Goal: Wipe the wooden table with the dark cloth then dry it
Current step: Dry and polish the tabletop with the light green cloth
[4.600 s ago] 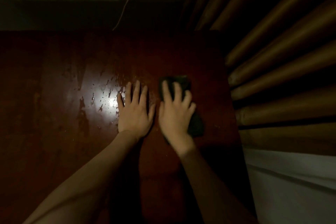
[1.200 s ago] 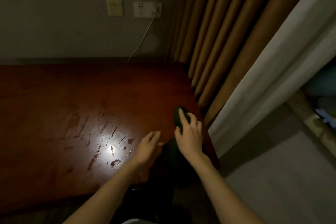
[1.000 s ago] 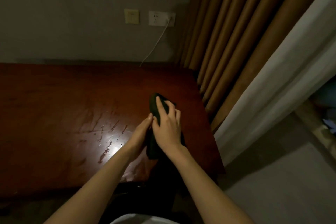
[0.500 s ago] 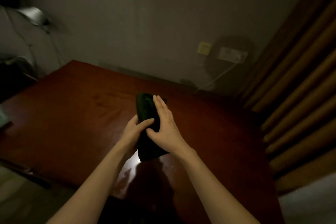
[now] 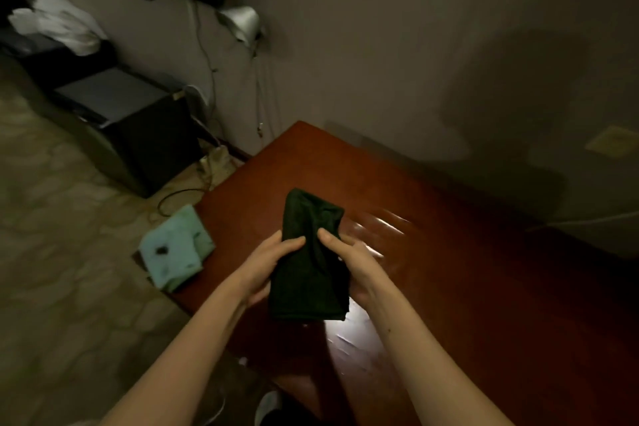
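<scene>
A folded dark green cloth is held up above the reddish wooden table, off its surface. My left hand grips the cloth's left edge with the thumb across its front. My right hand grips the right edge, thumb on the front and fingers behind. Wet streaks and a bright glare show on the table just right of and below the cloth.
A light green cloth lies on the table's left corner, partly over the edge. Left of the table stand a dark cabinet, hanging cables and a silver lamp head. The wall runs behind the table.
Both hands lifted the dark cloth off the table and now hold it between them. My view swung left, away from the curtains toward the table's left corner.
</scene>
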